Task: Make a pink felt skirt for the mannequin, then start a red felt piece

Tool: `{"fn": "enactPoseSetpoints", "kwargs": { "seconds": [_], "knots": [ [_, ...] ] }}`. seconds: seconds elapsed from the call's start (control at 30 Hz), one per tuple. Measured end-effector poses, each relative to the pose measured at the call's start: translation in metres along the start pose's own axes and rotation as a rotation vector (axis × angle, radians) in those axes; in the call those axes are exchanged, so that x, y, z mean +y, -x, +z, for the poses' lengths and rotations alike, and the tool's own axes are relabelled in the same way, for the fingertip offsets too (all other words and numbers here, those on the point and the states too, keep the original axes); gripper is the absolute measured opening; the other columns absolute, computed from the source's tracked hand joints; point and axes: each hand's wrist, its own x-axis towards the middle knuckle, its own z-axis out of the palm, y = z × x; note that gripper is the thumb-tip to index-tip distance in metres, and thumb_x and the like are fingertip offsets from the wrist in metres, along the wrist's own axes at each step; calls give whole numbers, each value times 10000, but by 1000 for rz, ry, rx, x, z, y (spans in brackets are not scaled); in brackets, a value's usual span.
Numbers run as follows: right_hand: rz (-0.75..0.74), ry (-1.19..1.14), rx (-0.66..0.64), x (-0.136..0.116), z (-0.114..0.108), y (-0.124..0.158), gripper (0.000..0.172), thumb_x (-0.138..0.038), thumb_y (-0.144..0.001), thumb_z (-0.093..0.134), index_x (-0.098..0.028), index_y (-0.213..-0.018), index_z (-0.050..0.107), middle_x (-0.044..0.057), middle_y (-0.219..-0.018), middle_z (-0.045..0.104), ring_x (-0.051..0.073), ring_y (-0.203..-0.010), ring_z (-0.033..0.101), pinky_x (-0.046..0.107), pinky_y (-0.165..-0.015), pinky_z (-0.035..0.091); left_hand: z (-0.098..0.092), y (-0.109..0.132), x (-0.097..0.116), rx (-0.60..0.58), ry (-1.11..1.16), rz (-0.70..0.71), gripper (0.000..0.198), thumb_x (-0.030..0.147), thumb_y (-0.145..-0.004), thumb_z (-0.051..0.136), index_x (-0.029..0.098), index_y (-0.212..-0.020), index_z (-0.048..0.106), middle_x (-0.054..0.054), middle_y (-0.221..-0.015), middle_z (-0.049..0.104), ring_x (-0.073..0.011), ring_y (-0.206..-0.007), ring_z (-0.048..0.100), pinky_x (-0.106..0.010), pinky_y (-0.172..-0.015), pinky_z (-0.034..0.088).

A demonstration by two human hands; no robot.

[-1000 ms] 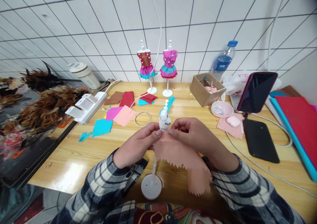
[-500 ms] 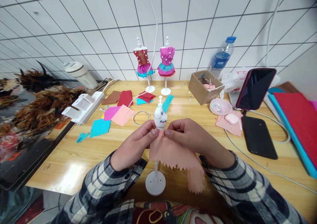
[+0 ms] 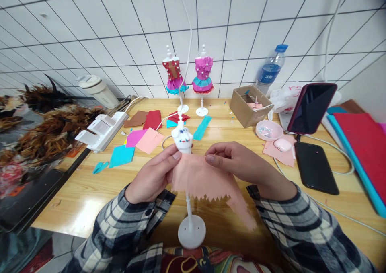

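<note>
A small white mannequin stand (image 3: 182, 138) rises in front of me, its round base (image 3: 191, 236) near the table's front edge. A salmon-pink cloth (image 3: 205, 180) with a zigzag lower edge hangs round its waist. My left hand (image 3: 152, 176) pinches the cloth's top edge against the mannequin on the left. My right hand (image 3: 241, 164) pinches the same edge a little to the right. Both hands are closed on the cloth.
Two dressed mannequins (image 3: 171, 78) (image 3: 203, 76) stand at the tiled wall. Coloured cloth scraps (image 3: 141, 138) and a metal ring lie behind my hands. A power strip (image 3: 101, 130), feathers (image 3: 45, 132), a cardboard box (image 3: 249, 106), a pink dish (image 3: 268, 129), a water bottle (image 3: 271, 70) and two phones (image 3: 313, 166) (image 3: 312, 108) surround them.
The mannequin's top has tilted left and its base slid right. My hands have drawn apart, spreading the cloth's top edge wider.
</note>
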Motion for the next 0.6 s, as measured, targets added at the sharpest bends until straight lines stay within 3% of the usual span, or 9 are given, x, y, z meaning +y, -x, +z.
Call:
{"fn": "enactPoseSetpoints", "kwargs": {
  "seconds": [0.27,0.6],
  "knots": [
    [-90,-97,-48,2,10,-5,285,-468,-813,657,-190,-868,692,16,-797,648,136,-697,545,262,-605,401,-2,2,2,-121,136,-47,461,297,-833,677,212,-1281,608,-100,-1167,683,-300,-1167,595,-402,-999,467],
    [-88,-107,-11,1,11,-6,245,-403,-821,652,-174,-739,626,-24,-679,530,104,-626,454,240,-558,340,-1,-2,-3,-228,177,-81,391,238,-851,651,223,-1241,635,-92,-1187,683,-306,-1231,567,-410,-996,488]
  ]
}}
